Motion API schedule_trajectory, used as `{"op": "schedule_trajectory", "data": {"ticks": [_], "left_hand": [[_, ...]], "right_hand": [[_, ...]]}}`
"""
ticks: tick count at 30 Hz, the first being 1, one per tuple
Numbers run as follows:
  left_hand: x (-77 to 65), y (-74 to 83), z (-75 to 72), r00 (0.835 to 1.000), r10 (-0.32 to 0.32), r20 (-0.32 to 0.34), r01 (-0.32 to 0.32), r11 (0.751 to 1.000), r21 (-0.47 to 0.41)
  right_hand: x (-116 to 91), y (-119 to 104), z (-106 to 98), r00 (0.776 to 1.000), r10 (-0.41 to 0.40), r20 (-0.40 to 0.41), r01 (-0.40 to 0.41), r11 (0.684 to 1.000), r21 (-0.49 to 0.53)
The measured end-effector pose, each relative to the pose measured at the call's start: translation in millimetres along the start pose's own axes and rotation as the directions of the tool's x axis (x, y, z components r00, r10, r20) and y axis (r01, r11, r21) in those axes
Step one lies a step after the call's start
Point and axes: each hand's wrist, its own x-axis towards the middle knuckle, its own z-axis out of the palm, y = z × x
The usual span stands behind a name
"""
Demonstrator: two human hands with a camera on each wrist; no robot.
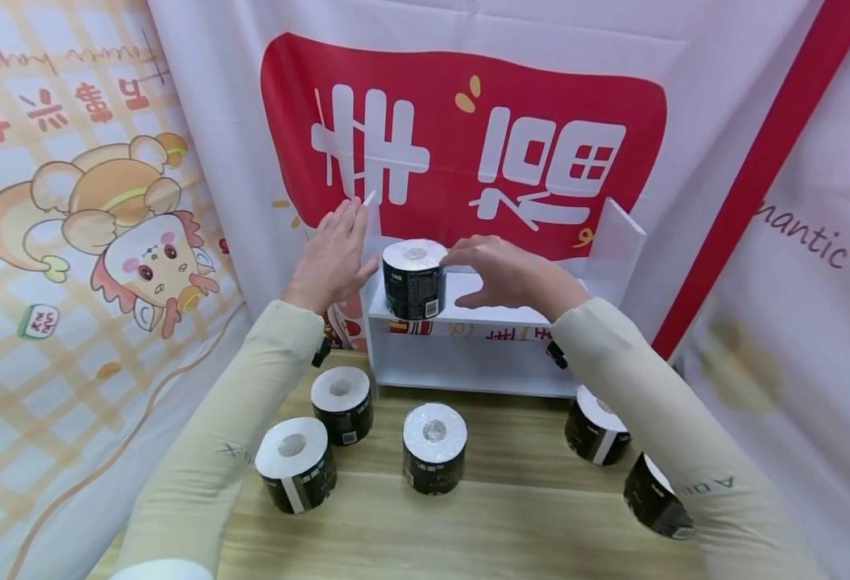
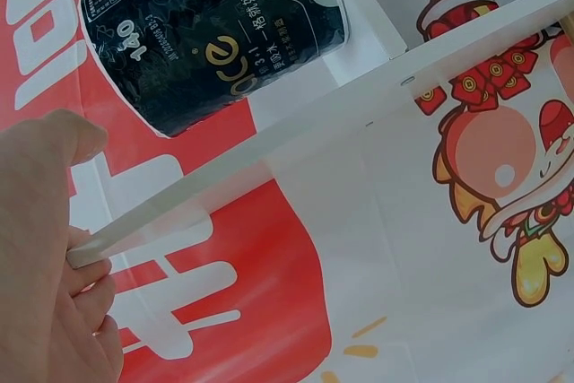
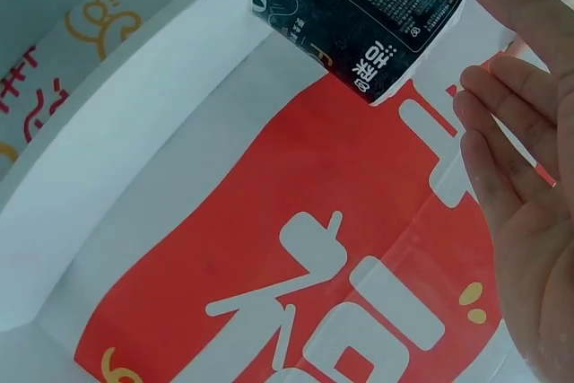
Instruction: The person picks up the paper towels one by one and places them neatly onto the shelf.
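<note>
A toilet paper roll [image 1: 415, 286] in a black printed wrapper stands upright on the upper board of a white shelf [image 1: 483, 366], near its left side panel. My left hand [image 1: 333, 256] is at the top of that panel, fingers fairly straight; in the left wrist view its fingers lie by the panel's end, with the thumb apart from the roll [image 2: 211, 38]. On the other side, my right hand [image 1: 507, 274] has its fingertips right at the roll's upper rim. The right wrist view shows that hand [image 3: 529, 159] with extended fingers beside the roll [image 3: 368, 15].
On the wooden table [image 1: 497, 532] stand more rolls: one in the middle [image 1: 434, 455], two at left [image 1: 342, 411] [image 1: 297, 467], and two at right [image 1: 595, 431] [image 1: 657, 499], partly behind the right sleeve. Printed cloth [image 1: 773, 338] hangs behind and at both sides.
</note>
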Motion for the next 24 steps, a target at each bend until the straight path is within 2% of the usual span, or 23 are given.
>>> {"op": "schedule_trajectory", "data": {"ticks": [9,16,24], "left_hand": [[-2.3,0.1,-1.1,1.000,0.001,-0.007,-0.001,1.000,-0.003],[-2.8,-0.2,-2.2,1.000,-0.001,-0.013,0.001,1.000,0.000],[-2.6,0.0,-2.3,1.000,0.002,-0.012,-0.002,1.000,0.006]], "right_hand": [[-17.6,-10.1,0.9,0.999,-0.040,0.014,0.041,0.998,-0.042],[-29.0,-15.4,8.4,0.992,-0.122,0.019,0.123,0.990,-0.067],[-40.5,-19.4,20.1,0.981,-0.194,0.017,0.194,0.981,-0.005]]}}
